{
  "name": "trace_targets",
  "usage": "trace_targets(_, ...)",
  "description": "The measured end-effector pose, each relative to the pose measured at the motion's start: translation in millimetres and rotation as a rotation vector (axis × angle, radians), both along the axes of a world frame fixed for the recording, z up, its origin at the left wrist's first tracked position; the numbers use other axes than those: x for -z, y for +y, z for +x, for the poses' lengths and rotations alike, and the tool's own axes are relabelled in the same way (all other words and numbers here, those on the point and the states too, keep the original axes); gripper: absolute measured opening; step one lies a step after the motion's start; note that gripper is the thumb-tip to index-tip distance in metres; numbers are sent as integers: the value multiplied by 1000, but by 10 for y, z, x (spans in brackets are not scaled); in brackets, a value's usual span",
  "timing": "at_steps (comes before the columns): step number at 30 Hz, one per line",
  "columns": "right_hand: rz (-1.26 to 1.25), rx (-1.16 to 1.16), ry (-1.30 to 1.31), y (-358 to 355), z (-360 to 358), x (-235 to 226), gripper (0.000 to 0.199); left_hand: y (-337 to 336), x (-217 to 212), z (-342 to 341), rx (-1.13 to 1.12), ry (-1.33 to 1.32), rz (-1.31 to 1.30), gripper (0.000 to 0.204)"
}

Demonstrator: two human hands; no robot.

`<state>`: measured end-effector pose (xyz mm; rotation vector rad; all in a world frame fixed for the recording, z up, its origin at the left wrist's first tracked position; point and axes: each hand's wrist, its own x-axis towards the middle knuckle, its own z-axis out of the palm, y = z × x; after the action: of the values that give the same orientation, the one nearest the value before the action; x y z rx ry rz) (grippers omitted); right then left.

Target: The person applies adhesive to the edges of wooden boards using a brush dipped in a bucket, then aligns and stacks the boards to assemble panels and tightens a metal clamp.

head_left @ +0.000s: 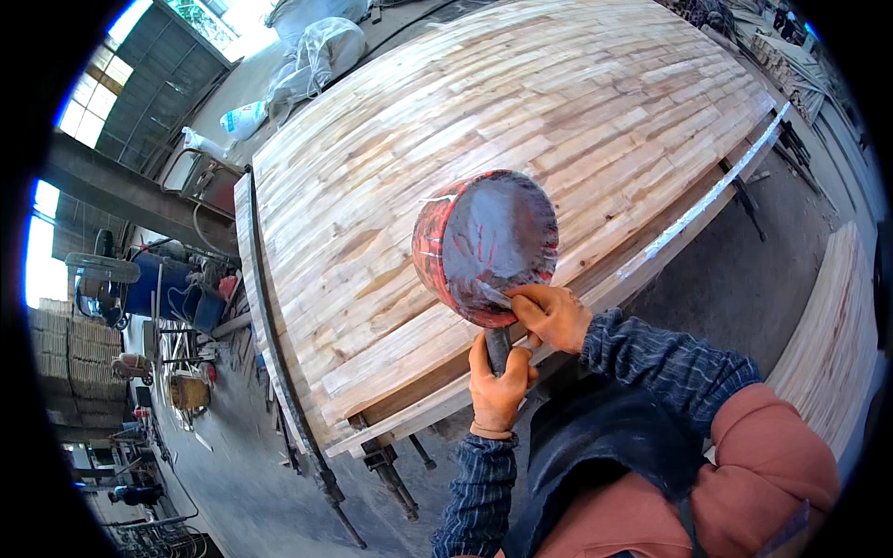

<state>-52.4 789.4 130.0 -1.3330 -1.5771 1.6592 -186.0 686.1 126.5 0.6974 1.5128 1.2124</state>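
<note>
Red ladle (486,244) of grey filler, held above the jointed-wood panel (446,167): left hand (498,386) closed on handle, right hand (553,316) pinching rim. Tilted; risked spilling if grip slipped.

Woodworking shop, huge glued timber panel (521,139) on clamps, stacked boards (828,344), concrete floor (233,474), industrial windows (93,102)

Packages, three noted:
- One white sack with blue printing (244,119), lumpy and lying on its side, is seen beyond the far left corner of the laminated wood panel (521,158).
- Two large translucent plastic bags (312,56), stuffed and knotted, are piled just behind it along the panel's far edge.

No signs or screens are seen.
</note>
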Motion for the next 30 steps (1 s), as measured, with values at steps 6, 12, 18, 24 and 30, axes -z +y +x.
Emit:
trace_targets(6,-380,54,149,55,-60,-131,42,49,-83,-39,-23,-90,-64,53)
trace_targets(12,-389,37,383,34,206,-282,43,209,97,-355,77,-229,-93,30)
trace_targets(18,-344,73,356,-244,928,-230,43,671,597,-1017,29,-680,-303,43)
trace_targets(24,-258,364,81,-602,1757,71,37,417,748,-1131,-466,-336,70,59)
trace_targets(30,325,371,-242,-618,2105,482,31,-677,590,-796,-47,1478,456,66)
